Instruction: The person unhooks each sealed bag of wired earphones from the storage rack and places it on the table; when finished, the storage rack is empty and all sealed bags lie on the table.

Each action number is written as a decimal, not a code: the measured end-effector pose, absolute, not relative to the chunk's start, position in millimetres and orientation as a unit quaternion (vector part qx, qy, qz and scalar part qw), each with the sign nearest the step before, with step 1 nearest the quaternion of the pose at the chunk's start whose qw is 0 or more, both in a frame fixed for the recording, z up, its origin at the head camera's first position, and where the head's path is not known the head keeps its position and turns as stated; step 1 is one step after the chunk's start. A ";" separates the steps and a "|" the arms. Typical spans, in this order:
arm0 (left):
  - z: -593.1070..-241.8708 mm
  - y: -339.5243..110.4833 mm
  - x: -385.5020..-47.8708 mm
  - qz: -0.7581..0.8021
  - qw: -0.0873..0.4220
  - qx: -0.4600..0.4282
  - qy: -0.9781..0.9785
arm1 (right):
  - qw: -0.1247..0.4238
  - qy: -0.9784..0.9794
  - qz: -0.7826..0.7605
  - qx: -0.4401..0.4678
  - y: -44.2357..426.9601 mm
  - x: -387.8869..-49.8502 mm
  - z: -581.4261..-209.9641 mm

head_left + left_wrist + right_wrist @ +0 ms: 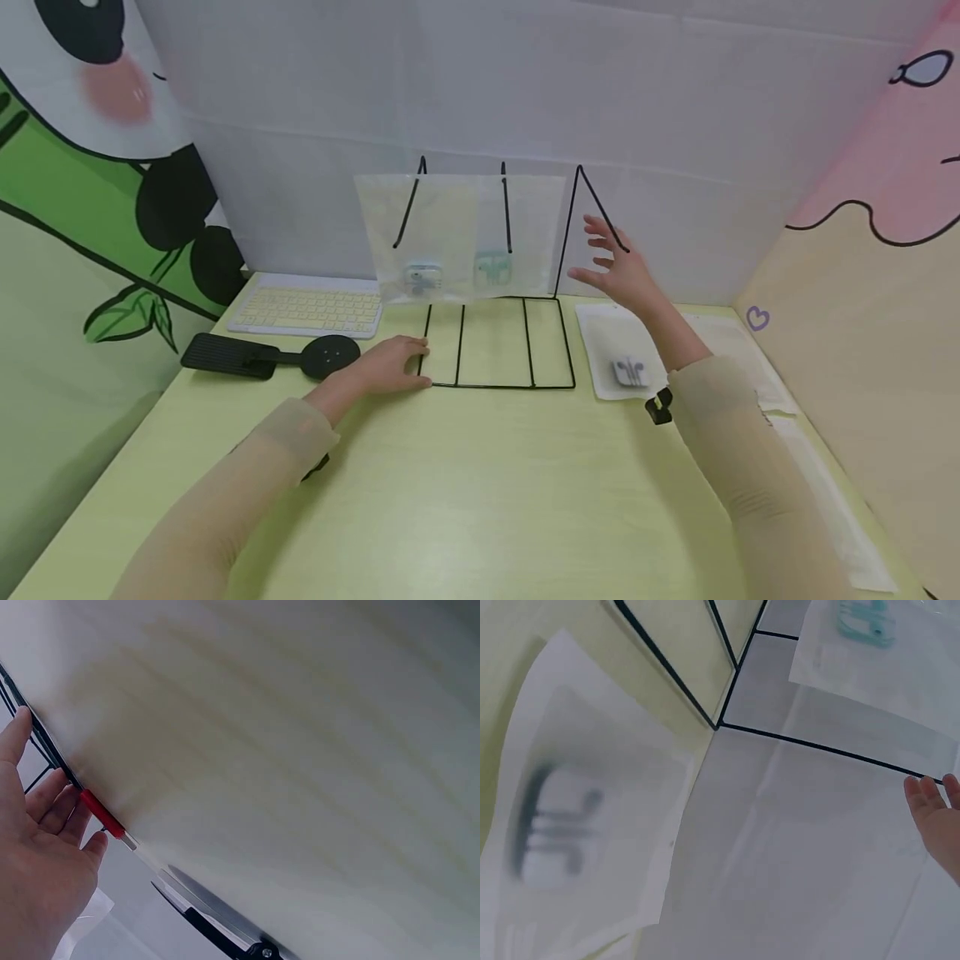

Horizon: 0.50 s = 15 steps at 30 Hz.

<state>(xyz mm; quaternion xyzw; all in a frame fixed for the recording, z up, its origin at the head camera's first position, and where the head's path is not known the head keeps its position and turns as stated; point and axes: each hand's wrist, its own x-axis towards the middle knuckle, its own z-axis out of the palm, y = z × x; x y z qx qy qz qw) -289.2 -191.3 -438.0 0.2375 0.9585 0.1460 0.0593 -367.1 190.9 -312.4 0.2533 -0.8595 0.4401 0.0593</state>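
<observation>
A black wire rack [496, 387] stands on the table. Frosted pouches hang from its left and middle prongs, the left pouch [414, 229] with white earphones in it and the middle pouch [525, 217] with a mint-green case. My left hand [388, 365] rests at the left front corner of the rack's base, its thumb and relaxed fingers touching the wire. Beside the bare right prong my right hand [618, 267] is raised, fingers spread, holding nothing. In the right wrist view its fingertips [928, 787] appear close to the wire. Another pouch [622, 817] with earphones lies below it.
A white keyboard [307, 307] lies at the back left, with a black folding stand [232, 356] before it. More white pouches [825, 500] lie along the right edge. A white cloth wall [465, 92] rises behind. The left wrist view shows a red-sleeved piece [101, 813].
</observation>
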 end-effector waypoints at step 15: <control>-439.5 -189.8 -289.2 0.141 0.058 0.236 0.960 | 0.092 -0.823 0.507 0.238 144.8 -396.9 -302.9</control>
